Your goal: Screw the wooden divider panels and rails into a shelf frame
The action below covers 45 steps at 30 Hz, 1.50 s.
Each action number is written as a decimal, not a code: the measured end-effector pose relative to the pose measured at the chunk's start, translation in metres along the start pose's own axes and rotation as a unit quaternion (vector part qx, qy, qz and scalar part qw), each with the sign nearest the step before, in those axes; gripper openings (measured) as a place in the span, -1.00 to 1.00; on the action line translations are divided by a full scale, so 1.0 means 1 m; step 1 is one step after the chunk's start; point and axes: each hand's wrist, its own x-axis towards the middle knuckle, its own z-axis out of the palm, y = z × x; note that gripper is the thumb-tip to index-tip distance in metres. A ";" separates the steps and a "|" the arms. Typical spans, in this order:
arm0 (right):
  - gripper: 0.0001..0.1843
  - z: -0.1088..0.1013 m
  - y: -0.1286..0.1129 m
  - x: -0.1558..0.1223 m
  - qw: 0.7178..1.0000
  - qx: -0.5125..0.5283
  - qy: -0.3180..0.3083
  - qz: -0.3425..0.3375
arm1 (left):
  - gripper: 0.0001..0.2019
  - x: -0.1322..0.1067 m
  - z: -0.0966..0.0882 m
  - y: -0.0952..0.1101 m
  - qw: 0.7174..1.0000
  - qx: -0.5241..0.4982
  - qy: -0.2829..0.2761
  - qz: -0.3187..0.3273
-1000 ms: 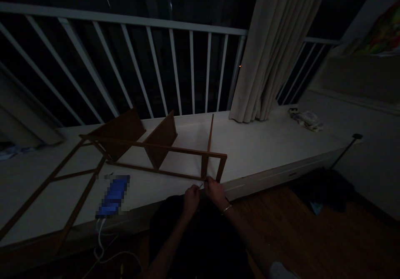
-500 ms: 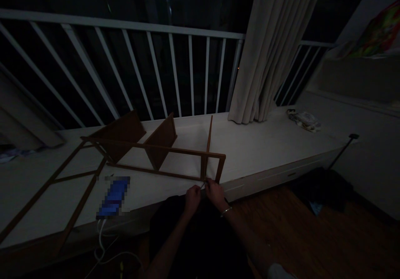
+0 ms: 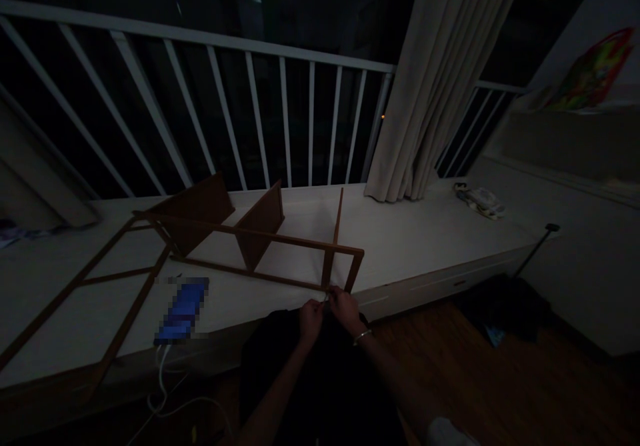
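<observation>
A brown wooden shelf frame (image 3: 250,236) lies on its side on a long white bench (image 3: 415,239), with several upright boards. My left hand (image 3: 311,318) and my right hand (image 3: 343,307) meet at the frame's near right corner. Both are pinched around something small and thin there; the room is too dark to name it. A bracelet shows on my right wrist.
A second flat wooden frame (image 3: 85,299) lies at the left of the bench. A blue blurred object (image 3: 181,310) with a white cable (image 3: 163,383) rests near the bench edge. White railing (image 3: 260,99) and a curtain (image 3: 440,79) stand behind. Crumpled cloth (image 3: 481,201) lies at the right.
My hands have stayed at the frame's corner, the left one shifting slightly closer to the right. The view has tilted a little.
</observation>
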 end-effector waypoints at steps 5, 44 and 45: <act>-0.67 0.002 -0.002 -0.003 1.000 0.014 0.001 -0.003 | -0.89 -0.004 -0.004 -0.007 0.985 -0.141 -0.007 -0.096; -0.69 -0.018 0.020 0.022 0.996 -0.001 -0.068 -0.058 | -0.89 -0.001 0.029 0.032 0.915 -0.294 -0.129 -0.243; -0.69 -0.017 0.021 0.022 0.996 -0.002 -0.067 -0.059 | -0.88 -0.001 0.029 0.031 0.916 -0.294 -0.123 -0.242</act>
